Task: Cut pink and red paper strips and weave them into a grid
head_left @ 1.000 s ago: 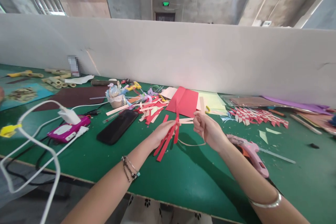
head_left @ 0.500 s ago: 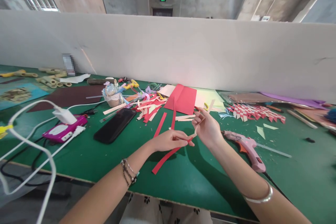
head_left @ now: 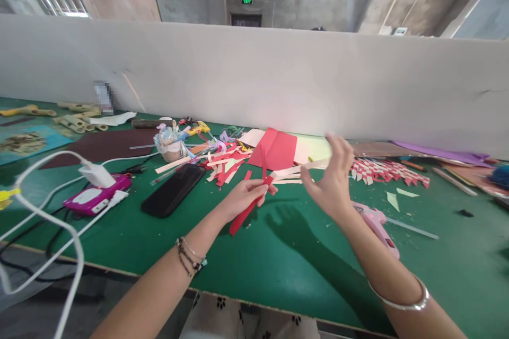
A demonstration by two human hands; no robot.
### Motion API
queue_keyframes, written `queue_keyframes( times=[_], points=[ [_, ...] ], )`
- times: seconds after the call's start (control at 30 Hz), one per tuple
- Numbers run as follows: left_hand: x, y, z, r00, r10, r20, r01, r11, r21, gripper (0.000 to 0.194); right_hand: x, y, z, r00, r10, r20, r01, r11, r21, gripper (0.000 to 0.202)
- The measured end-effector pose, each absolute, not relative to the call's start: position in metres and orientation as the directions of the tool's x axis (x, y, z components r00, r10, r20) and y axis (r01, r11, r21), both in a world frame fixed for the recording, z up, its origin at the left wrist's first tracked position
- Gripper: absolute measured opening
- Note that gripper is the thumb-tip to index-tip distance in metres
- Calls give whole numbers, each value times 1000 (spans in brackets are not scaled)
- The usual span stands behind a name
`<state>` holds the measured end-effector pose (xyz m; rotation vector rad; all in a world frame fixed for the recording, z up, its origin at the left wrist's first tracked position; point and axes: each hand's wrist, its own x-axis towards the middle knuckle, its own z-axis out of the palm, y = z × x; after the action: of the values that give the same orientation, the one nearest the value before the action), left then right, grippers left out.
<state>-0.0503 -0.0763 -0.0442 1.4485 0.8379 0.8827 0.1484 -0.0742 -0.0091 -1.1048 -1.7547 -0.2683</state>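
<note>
My left hand (head_left: 244, 196) pinches a red paper strip (head_left: 242, 219) between thumb and fingers, above the green table. A pale paper strip (head_left: 292, 169) reaches rightward from the pinch; whether it is joined to the red one cannot be made out. Just right of it, my right hand (head_left: 332, 185) is raised with its fingers spread, and nothing shows in it. Beyond the hands lie a red paper sheet (head_left: 280, 151) and a heap of cut red and pale strips (head_left: 226, 164). A pink glue gun (head_left: 376, 225) lies partly hidden behind my right forearm.
On the left are a black phone (head_left: 174, 190), a magenta power strip (head_left: 97, 193) with looping white cables, and a cup of craft supplies (head_left: 172, 145). Woven red-and-white paper (head_left: 389, 172) lies at right. A pale partition (head_left: 254, 79) closes the table's far side.
My right hand has let go of the pale strip, opened, and moved right and up. My left hand has shifted slightly up and left with the red strip.
</note>
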Motion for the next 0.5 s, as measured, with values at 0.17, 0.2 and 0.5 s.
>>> queue_keyframes(
  times=[0.17, 0.2, 0.5],
  points=[
    [-50, -77, -45, 509, 858, 66, -49, -48, 998, 29, 132, -83, -18, -434, 717, 545, 675, 660, -331, 33],
    [-51, -78, -45, 519, 853, 62, -42, -48, 998, 30, 129, -83, -21, -463, 737, 493, 605, 669, -433, 27],
    [-57, -77, -47, 544, 837, 60, -11, -64, 998, 44, 123, -84, -31, -463, 856, 229, -12, 253, -967, 18]
  ],
)
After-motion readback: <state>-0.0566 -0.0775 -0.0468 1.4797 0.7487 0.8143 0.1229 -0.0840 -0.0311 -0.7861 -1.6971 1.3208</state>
